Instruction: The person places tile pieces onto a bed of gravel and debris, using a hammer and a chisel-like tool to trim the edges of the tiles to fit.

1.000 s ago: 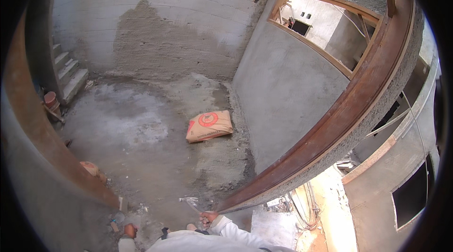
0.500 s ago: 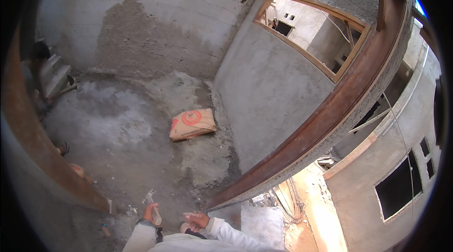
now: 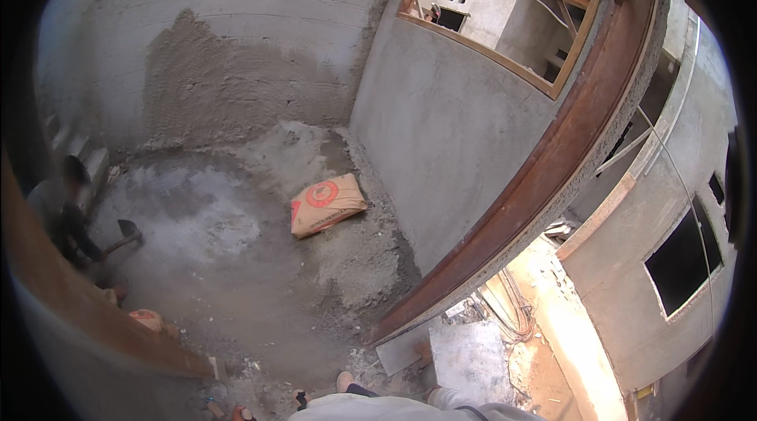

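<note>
At the lower middle, my right hand [image 3: 423, 355] grips a flat grey board or trowel [image 3: 397, 355], partly hidden by my white sleeve. My left hand [image 3: 243, 414] shows only in part at the bottom edge; its fingers and anything in them are too hidden to make out. A shoed foot [image 3: 344, 380] appears beside my clothing, on the dusty concrete floor [image 3: 276, 318]. A pale metal sheet [image 3: 465, 350] lies just right of the board.
A co-worker [image 3: 59, 220] bends at the left, holding a hoe [image 3: 126, 236], by concrete steps [image 3: 92, 161]. A paper sack [image 3: 327, 206] lies mid-floor, another [image 3: 146, 321] behind the curved left frame. A long wooden frame [image 3: 552, 176] borders the bright passage [image 3: 552, 318] at right.
The co-worker has come into view at left with a hoe. The hammer-like tool seen in my hands earlier no longer shows; my right hand has moved rightward and holds a flat board.
</note>
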### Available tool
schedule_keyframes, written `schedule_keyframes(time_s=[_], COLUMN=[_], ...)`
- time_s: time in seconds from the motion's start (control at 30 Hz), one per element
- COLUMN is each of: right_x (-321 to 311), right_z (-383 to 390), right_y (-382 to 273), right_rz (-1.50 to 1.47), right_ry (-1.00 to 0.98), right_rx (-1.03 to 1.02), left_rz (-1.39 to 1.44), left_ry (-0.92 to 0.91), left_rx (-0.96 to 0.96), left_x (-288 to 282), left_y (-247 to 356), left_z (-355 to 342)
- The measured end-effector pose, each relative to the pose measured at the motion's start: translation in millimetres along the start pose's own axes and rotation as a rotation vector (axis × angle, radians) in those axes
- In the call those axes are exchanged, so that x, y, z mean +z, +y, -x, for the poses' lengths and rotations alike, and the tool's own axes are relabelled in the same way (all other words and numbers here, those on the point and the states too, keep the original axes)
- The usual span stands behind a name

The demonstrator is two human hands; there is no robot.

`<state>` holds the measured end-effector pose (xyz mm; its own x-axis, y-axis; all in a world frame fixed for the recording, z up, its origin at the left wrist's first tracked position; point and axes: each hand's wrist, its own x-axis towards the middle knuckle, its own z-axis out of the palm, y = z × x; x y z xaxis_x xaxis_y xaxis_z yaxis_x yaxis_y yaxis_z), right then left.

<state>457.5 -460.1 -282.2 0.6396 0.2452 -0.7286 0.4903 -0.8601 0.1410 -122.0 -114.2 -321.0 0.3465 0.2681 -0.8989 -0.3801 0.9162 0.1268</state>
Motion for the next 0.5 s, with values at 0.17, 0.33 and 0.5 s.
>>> schedule_keyframes(time_s=[0.17,0.33,0.5], right_x=[-38,-104,-69], right_z=[59,128,134], right_y=[-75,-130,-109], right_rz=[-0.167,-0.404,-0.521], right_ry=[0.094,0.176,0.11], right_rx=[-0.055,-0.182,-0.071], left_rz=[-0.396,-0.736,-0.984], left_ry=[0.032,0.014,0.017], left_rx=[-0.095,-0.224,-0.279], left_x=[-25,12,59], left_y=[-1,6,8], left_z=[-5,17,28])
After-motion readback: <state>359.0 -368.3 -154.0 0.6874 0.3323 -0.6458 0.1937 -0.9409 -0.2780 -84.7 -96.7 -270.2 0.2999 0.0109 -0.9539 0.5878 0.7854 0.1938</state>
